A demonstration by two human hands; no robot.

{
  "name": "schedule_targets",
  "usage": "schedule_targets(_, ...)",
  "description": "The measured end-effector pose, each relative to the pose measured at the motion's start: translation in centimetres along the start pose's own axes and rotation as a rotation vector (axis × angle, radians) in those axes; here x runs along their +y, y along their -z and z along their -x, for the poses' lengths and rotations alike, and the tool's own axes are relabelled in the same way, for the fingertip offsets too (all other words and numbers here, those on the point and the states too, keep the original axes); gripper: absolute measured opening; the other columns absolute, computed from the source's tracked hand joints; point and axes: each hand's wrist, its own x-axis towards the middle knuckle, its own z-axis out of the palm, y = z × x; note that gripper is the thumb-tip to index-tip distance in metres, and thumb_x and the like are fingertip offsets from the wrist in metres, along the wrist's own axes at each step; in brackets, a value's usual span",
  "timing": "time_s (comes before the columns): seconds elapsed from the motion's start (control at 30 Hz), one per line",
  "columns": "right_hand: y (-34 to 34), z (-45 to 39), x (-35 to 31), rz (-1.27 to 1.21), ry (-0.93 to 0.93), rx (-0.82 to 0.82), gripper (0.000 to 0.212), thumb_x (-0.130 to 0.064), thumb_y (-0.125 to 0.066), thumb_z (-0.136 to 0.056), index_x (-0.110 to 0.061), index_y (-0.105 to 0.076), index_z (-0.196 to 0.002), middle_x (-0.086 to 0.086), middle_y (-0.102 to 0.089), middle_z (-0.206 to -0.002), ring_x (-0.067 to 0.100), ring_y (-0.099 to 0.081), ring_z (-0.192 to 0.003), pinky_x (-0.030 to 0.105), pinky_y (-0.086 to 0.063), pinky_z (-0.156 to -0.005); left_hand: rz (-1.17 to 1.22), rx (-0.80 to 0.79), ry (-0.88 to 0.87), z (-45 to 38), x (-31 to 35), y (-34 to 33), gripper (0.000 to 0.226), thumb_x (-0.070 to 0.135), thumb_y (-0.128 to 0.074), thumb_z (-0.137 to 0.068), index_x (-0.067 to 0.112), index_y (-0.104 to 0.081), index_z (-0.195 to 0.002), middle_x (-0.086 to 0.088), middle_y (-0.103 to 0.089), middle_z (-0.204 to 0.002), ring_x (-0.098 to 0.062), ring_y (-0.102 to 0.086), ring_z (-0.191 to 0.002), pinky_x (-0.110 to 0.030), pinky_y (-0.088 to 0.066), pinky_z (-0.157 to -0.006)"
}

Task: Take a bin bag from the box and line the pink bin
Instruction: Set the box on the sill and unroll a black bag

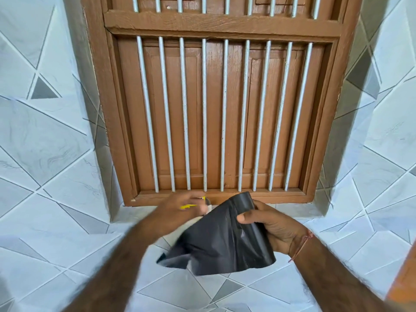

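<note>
Brown wooden window shutter [216,113], panelled, grainy, behind round white metal bars [204,113]. Glossy white and grey tiles [51,140], triangle pattern, on walls and ledge. Black bin bag [216,239], thin shiny plastic, crumpled, partly unfolded, hangs over the tiled ledge. Right hand [272,226] grasps the bag's upper right edge, thumb on front, fingers behind (thin red thread on the wrist). Left hand [182,208], blurred, grip curled over a yellow-white box [191,206] just left of the bag's top.
</note>
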Motion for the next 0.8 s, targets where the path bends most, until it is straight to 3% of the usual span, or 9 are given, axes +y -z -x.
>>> schedule_targets(0.07,-0.4,-0.2,-0.1,0.018,0.003,-0.024,0.04,-0.008,-0.075,-0.068,-0.008,-0.07,-0.108,0.023,-0.067,-0.107,0.036,-0.065,-0.096,0.053,-0.05,-0.096,0.221,-0.163,0.004,-0.3,1.0,-3.1,0.032,0.03,-0.064,-0.089,0.016,-0.065,-0.118,0.008,-0.07,-0.109,-0.001,-0.066,-0.098,-0.016,-0.048,-0.082)
schedule_targets(0.17,0.1,0.1,-0.3,-0.018,0.006,0.05,0.048,-0.018,-0.077,-0.064,-0.005,-0.069,-0.11,0.022,-0.068,-0.106,0.033,-0.066,-0.094,0.051,-0.047,-0.098,0.376,-0.086,-0.02,-0.7,0.9,-4.5,0.025,0.025,-0.065,-0.085,0.001,-0.067,-0.09,-0.006,-0.066,-0.079,-0.012,-0.061,-0.072,-0.029,-0.048,-0.073)
schedule_targets(0.23,0.6,0.6,-0.4,0.008,0.021,0.097,0.047,-0.02,-0.076,-0.064,-0.004,-0.07,-0.108,0.021,-0.07,-0.107,0.032,-0.068,-0.094,0.048,-0.05,-0.095,0.318,-0.034,-0.036,-0.8,1.1,-3.8,0.018,0.019,-0.063,-0.09,0.005,-0.068,-0.082,0.0,-0.065,-0.07,-0.009,-0.06,-0.068,-0.024,-0.048,-0.07)
schedule_targets(0.33,0.8,1.1,-0.2,0.066,0.048,0.183,0.045,-0.02,-0.073,-0.071,-0.004,-0.068,-0.113,0.026,-0.068,-0.116,0.035,-0.067,-0.098,0.046,-0.051,-0.094,0.15,-0.039,-0.059,-0.7,2.2,-3.1,0.019,0.018,-0.061,-0.091,0.011,-0.068,-0.074,0.005,-0.067,-0.073,-0.005,-0.061,-0.074,-0.023,-0.049,-0.073)
schedule_targets(0.43,0.2,1.1,0.0,0.089,0.083,0.239,0.052,-0.03,-0.072,-0.078,-0.001,-0.063,-0.12,0.027,-0.066,-0.119,0.039,-0.064,-0.106,0.05,-0.049,-0.1,0.215,-0.076,-0.098,-0.9,2.7,-3.1,0.022,0.007,-0.06,-0.089,0.005,-0.058,-0.067,-0.005,-0.067,-0.084,-0.009,-0.061,-0.077,-0.025,-0.049,-0.073)
schedule_targets(0.5,-0.2,1.1,-0.1,0.092,0.1,0.258,0.052,-0.039,-0.071,-0.08,-0.002,-0.065,-0.117,0.024,-0.068,-0.116,0.039,-0.065,-0.107,0.05,-0.049,-0.1,0.313,-0.101,-0.115,-0.9,2.9,-3.5,0.018,0.009,-0.065,-0.086,0.004,-0.055,-0.071,-0.005,-0.064,-0.076,-0.01,-0.058,-0.072,-0.024,-0.047,-0.069)
schedule_targets(0.63,-0.5,1.5,-0.8,0.164,0.141,0.299,0.039,-0.04,-0.071,-0.081,-0.009,-0.069,-0.105,0.021,-0.071,-0.107,0.036,-0.068,-0.097,0.047,-0.053,-0.094,0.342,-0.13,-0.096,-1.4,3.6,-4.4,0.014,0.025,-0.07,-0.084,0.011,-0.066,-0.082,-0.004,-0.062,-0.07,-0.016,-0.054,-0.066,-0.021,-0.045,-0.059)
schedule_targets(0.7,-0.6,1.6,-1.0,0.196,0.141,0.294,0.038,-0.039,-0.067,-0.085,-0.008,-0.068,-0.107,0.021,-0.072,-0.107,0.037,-0.069,-0.098,0.046,-0.055,-0.09,0.216,-0.166,-0.112,-1.6,3.8,-4.9,0.018,0.027,-0.068,-0.086,0.014,-0.068,-0.074,-0.008,-0.056,-0.064,-0.021,-0.048,-0.061,-0.023,-0.041,-0.056)
schedule_targets(0.8,-1.0,1.7,-1.0,0.232,0.162,0.342,0.035,-0.039,-0.068,-0.083,-0.011,-0.07,-0.103,0.016,-0.075,-0.099,0.03,-0.072,-0.088,0.036,-0.057,-0.077,0.158,-0.145,-0.116,-1.8,3.7,-5.6,0.024,0.019,-0.063,-0.09,0.015,-0.065,-0.067,0.002,-0.052,-0.063,-0.012,-0.046,-0.065,-0.023,-0.036,-0.061)
